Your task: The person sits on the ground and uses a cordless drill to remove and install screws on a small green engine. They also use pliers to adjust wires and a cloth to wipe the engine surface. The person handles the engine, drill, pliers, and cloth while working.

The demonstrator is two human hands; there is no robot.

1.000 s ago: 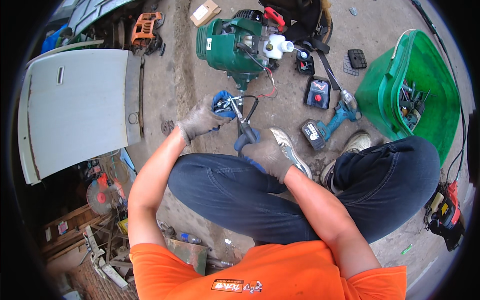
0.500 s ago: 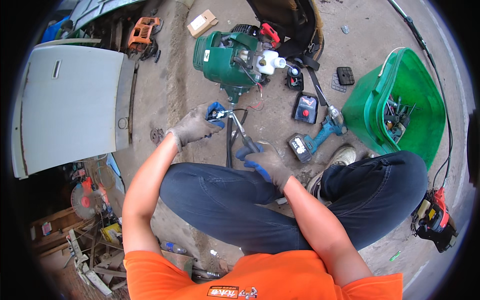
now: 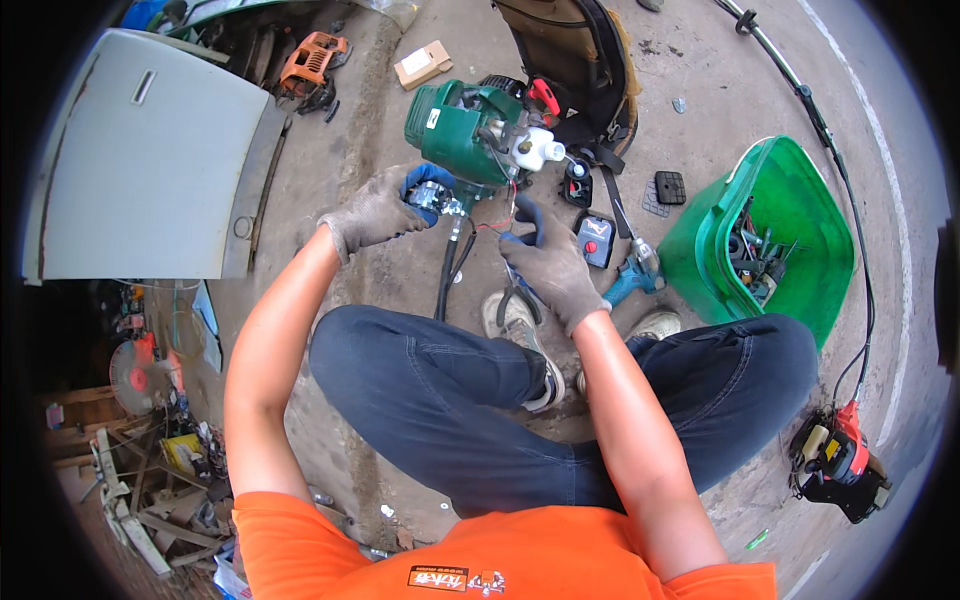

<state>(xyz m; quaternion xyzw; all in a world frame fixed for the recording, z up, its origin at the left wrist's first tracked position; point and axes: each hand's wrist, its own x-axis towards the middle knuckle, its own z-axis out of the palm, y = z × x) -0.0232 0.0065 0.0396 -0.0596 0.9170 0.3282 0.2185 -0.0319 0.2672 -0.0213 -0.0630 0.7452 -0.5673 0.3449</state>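
Observation:
My left hand [image 3: 375, 212], in a grey glove with blue fingertips, is closed around a round silver metal part [image 3: 428, 197] beside the green engine [image 3: 455, 125]. A black hose-like length [image 3: 447, 275] hangs below that part. To its right, my gloved right hand [image 3: 553, 262] has the index finger stretched up near a thin red wire [image 3: 492, 226]. Dark-handled pliers [image 3: 523, 292] show beneath this hand, handles spread, over my shoe [image 3: 518, 335]; they appear held against the palm. A white plastic bottle-like part [image 3: 537, 148] sits on the engine.
A green bucket [image 3: 700, 225] with tools stands at right, by a teal cordless power tool [image 3: 632, 278]. Near the engine are a black cover [image 3: 596, 240], a brown bag [image 3: 575, 50] and a small cardboard box [image 3: 423, 64]. A large pale panel [image 3: 150, 160] is at left.
My right hand has moved up and right, away from the metal part, and its index finger has stretched out. My left hand has shifted slightly up with the part. The view has shifted.

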